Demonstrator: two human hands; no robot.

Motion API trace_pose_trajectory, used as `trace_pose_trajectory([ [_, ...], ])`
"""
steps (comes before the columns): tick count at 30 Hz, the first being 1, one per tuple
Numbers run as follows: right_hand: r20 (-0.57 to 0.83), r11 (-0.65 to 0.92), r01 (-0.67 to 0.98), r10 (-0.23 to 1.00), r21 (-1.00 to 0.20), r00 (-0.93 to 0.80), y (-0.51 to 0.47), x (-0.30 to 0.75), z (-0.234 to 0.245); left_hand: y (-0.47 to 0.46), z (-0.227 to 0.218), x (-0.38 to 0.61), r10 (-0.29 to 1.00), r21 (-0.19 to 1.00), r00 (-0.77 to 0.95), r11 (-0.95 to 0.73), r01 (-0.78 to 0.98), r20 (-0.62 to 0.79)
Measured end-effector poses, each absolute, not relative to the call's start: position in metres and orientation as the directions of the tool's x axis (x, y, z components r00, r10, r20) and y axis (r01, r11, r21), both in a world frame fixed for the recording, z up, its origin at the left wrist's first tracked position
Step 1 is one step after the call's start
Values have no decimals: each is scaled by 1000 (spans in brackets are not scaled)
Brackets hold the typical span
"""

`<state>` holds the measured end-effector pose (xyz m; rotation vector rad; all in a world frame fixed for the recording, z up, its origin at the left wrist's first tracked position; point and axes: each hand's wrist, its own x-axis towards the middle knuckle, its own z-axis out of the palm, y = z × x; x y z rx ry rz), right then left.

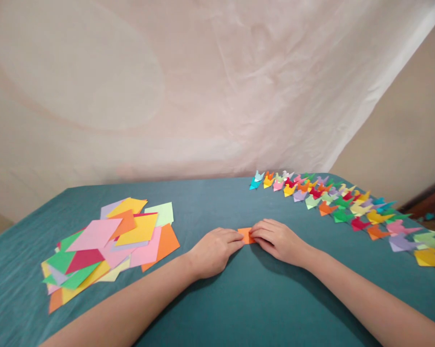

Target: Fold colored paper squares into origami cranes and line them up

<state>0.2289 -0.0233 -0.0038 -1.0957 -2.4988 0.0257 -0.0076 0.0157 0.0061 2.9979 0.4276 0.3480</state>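
Small orange paper (246, 235) was on blue-green cloth (224, 313), right between two hands. Left hand (217, 248) held left end, fingers close together. Right hand (280, 241) held right end, fingers bent over. Messy paper pile (98, 234) lay left; folded paper birds (343, 216) sat right.

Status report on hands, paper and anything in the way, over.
Left hand, right hand: both touching orange paper. Loose sheets left, paper birds right, both apart from hands.

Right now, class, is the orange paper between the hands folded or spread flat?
Probably folded: the orange paper shows as a narrow strip, much slimmer than the loose sheets; its ends are covered.
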Motion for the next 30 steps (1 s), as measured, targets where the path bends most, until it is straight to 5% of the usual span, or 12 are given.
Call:
trace_pose_trajectory([
  [15, 301, 515, 568, 851, -642, -431, -15, 222, -4, 16, 7, -6, 268, 74, 937, -963, 258, 223],
  [30, 266, 420, 600, 905, -681, -332, -12, 217, -9, 17, 6, -7, 214, 112, 943, -975, 191, 256],
])
